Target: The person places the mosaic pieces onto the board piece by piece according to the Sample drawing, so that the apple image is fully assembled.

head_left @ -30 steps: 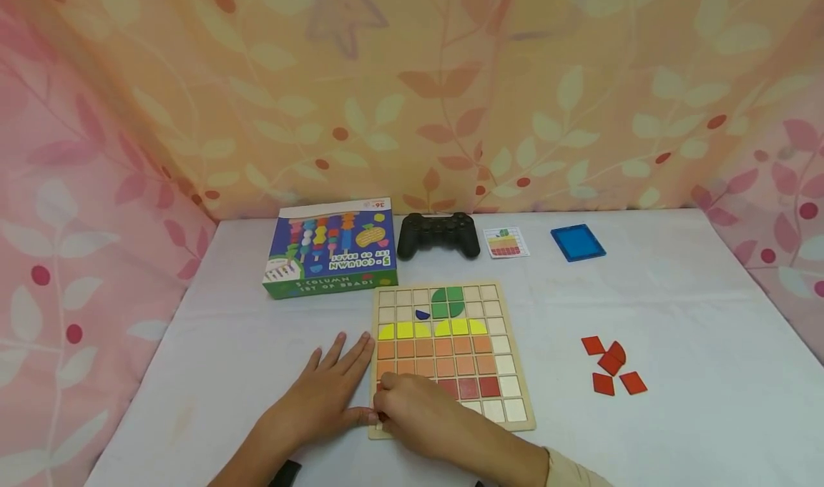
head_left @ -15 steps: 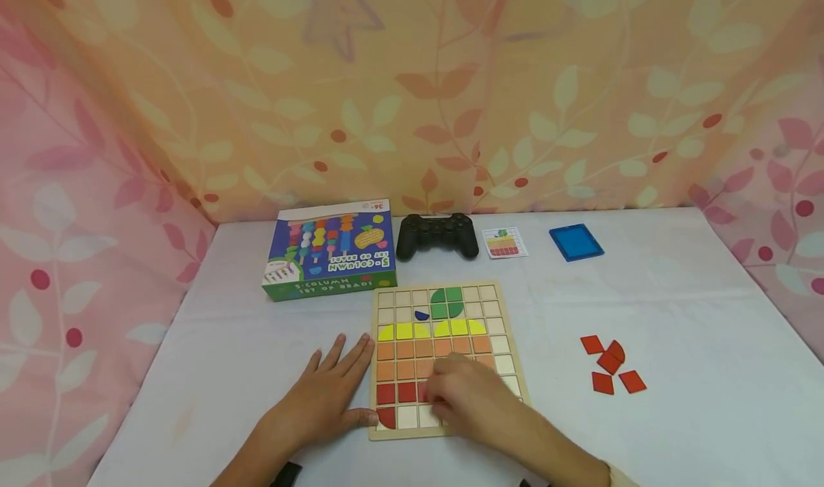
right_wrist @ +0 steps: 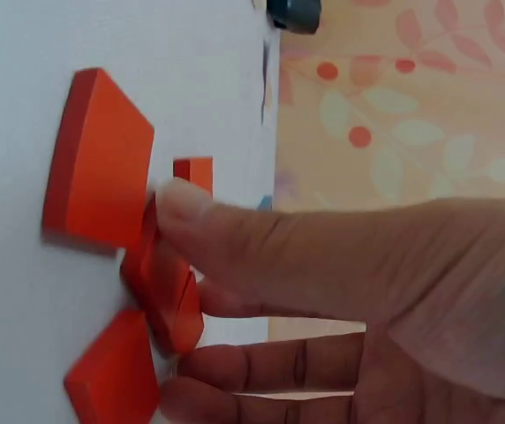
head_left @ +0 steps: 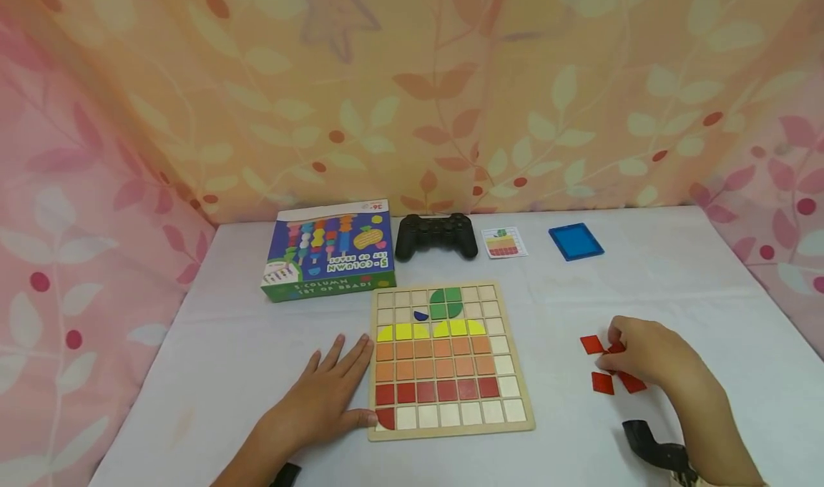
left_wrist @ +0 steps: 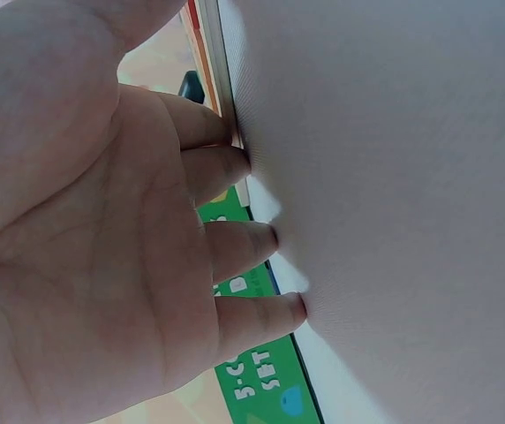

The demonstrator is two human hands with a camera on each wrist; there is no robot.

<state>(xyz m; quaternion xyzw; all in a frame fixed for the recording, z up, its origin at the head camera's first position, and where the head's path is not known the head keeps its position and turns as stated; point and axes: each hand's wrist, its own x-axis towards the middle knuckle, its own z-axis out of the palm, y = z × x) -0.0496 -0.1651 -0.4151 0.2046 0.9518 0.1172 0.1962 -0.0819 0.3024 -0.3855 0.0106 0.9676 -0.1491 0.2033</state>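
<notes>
A wooden grid board (head_left: 528, 408) lies flat on the table, bearing green, yellow, orange and red tiles and a small dark blue piece (head_left: 420, 316). One red quarter-round tile (head_left: 385, 418) sits in its lower left corner cell. My left hand (head_left: 322, 399) rests spread on the cloth, its thumb and fingertips at the board's left edge. To the right, my right hand (head_left: 650, 351) bends over loose red tiles. In the right wrist view its thumb and fingers close about a red tile (right_wrist: 160, 265) in the middle, overlapping a quarter-round one; other red tiles (right_wrist: 102, 163) lie around it.
Behind the board stand a bead-set box (head_left: 328, 251), a black game controller (head_left: 436, 237), a pattern card (head_left: 505, 243) and a blue square frame (head_left: 576, 242). Curtains border the white-covered table (head_left: 225, 315) at the back and sides.
My right hand has moved from the board's lower left corner across to the loose red tiles, leaving the red quarter-round tile uncovered in the corner cell. My left hand stays still.
</notes>
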